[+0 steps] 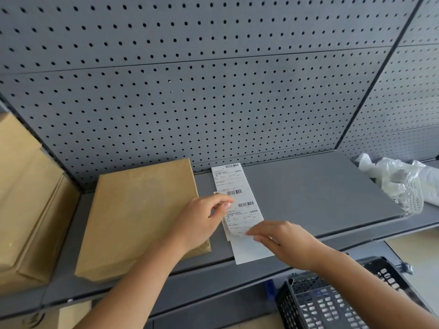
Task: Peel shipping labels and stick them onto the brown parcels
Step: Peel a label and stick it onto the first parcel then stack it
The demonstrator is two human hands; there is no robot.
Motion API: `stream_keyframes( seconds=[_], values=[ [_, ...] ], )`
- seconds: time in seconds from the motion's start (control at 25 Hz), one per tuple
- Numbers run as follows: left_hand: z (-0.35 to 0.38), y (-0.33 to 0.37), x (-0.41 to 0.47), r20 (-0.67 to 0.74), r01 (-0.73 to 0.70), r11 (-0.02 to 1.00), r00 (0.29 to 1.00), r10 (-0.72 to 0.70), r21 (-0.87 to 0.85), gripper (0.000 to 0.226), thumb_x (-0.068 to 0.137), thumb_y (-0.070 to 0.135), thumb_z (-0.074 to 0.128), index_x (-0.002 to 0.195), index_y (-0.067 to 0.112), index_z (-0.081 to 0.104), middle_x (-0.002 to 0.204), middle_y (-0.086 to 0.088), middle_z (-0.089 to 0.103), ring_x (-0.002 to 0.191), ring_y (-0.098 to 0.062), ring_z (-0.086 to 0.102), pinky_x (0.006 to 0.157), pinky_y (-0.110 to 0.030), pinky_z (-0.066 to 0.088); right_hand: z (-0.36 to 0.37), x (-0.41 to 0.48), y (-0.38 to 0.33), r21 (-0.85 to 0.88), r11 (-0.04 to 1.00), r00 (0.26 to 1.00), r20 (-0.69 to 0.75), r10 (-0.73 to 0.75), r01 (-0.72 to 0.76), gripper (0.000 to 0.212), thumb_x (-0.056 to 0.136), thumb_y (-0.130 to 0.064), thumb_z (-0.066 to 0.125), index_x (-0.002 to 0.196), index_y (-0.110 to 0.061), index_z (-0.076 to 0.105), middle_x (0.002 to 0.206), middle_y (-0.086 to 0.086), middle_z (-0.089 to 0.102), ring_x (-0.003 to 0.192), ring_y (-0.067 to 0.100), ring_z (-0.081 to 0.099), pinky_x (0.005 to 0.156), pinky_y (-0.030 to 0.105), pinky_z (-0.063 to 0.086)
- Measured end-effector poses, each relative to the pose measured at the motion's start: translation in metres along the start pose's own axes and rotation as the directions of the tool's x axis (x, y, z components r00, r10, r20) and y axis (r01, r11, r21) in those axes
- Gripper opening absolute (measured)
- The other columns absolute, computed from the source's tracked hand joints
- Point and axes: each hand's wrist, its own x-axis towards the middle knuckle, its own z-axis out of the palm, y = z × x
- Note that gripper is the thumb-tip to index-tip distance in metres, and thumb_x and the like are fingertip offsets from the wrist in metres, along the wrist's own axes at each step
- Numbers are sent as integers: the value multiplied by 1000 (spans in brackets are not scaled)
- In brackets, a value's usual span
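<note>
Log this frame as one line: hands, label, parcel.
left hand: pinning label strip | right hand: peeling near label end | parcel: unlabelled, beside strip

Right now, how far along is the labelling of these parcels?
Barely begun. No label shows on the brown parcel on the shelf. In hand: the left hand pinches the label strip while the right hand lifts its near corner. Peeling and sticking remain, also for the stacked parcels.

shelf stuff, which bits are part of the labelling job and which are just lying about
Part of the job:
label strip, lifted at its near end by the right hand
left hand pinching the strip's edge
flat brown parcel
stacked brown parcels

Lying about:
crumpled clear plastic
black mesh basket
</note>
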Motion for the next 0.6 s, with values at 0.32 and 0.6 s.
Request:
stream_keyframes(
  seconds=[0.32,0.6],
  values=[
    [1,-2,3,-6,65,979,998,-68,-195,32,104,43,46,122,29,67,97,13,77,88,-8,73,85,-39,57,-40,9,-27,450,893,829,-507,235,23,6,90,-20,73,90,-22,78,92,-16,74,91,0,68,76,16,49],
    [-9,2,9,-41,153,740,971,-237,-655,45,104,44,38,122,9,59,105,-7,78,96,-17,75,87,-31,59,-39,-1,-66,264,901,732,-677,-81,343,11,95,-17,66,99,-18,77,111,-5,71,108,12,67,89,28,54]
  ],
)
